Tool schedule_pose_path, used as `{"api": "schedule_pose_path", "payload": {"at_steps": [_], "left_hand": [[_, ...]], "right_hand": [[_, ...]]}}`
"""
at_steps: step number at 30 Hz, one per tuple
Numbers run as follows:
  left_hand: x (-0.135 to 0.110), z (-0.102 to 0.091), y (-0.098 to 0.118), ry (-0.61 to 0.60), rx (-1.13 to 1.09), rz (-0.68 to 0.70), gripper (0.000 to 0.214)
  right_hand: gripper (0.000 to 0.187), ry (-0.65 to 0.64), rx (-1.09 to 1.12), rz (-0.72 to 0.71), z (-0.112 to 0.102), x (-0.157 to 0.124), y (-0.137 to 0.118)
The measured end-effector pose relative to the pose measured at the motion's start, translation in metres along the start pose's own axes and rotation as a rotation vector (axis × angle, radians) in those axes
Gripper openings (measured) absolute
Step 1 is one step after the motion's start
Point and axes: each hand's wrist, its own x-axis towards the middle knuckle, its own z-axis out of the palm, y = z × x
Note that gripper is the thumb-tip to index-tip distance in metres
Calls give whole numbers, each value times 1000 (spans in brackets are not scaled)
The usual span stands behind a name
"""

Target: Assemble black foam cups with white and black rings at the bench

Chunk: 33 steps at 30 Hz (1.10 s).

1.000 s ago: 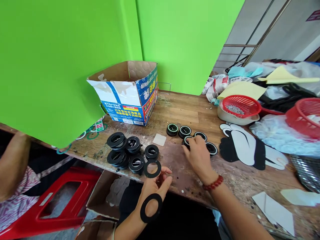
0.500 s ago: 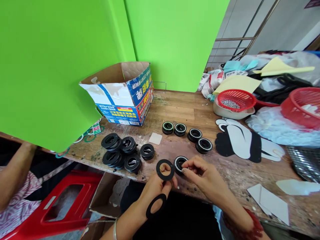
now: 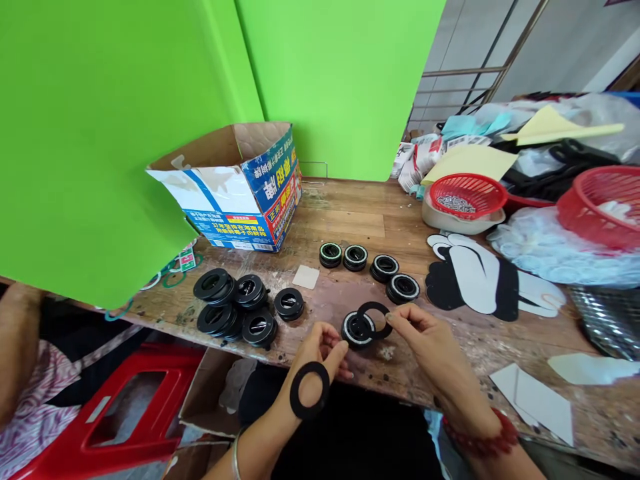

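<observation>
My right hand (image 3: 420, 333) pinches the edge of a flat black ring (image 3: 367, 310) between thumb and fingertips. The ring is held tilted, overlapping the right side of a round black piece with a pale ring on top (image 3: 351, 338). Beside that piece, on its left, my left hand (image 3: 323, 353) has loosely curled fingers, thumb and index apart, with the thumb near the piece's edge. Another flat black ring (image 3: 296, 393) lies against the back of my left wrist. Several similar pale-ringed pieces (image 3: 385, 268) stand farther back. Stacked black discs (image 3: 220, 319) and a single one (image 3: 289, 304) are left.
A cardboard box (image 3: 225, 193) stands at the back left before a green panel (image 3: 345, 87). Rightward are red baskets (image 3: 493, 200), black-and-white cut-outs (image 3: 480, 273) and white sheets (image 3: 537, 403). A red stool (image 3: 165, 360) and another person's arm (image 3: 20, 333) are at left.
The black ring that was at my left fingers is now pinched in my right hand, over the round piece. My left hand has moved slightly left and its fingers have loosened.
</observation>
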Motion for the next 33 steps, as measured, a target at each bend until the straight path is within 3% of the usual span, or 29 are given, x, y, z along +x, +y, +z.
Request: {"api": "schedule_pose_path", "payload": {"at_steps": [4, 7, 13, 18, 26, 33], "left_hand": [[4, 7, -2, 13, -290, -155, 44], [10, 6, -2, 36, -364, -146, 44], [21, -10, -3, 101, -392, -101, 43], [23, -14, -2, 116, -398, -84, 39], [24, -14, 2, 104, -378, -103, 34], [24, -14, 2, 98, -369, -107, 33]], "right_hand": [[32, -46, 128, 143, 8, 16, 21], [33, -88, 246, 254, 18, 11, 23], [33, -120, 243, 323, 26, -4, 18], [33, -85, 237, 278, 31, 2, 19], [30, -187, 232, 259, 35, 9, 17], [32, -162, 212, 280, 35, 9, 16]]}}
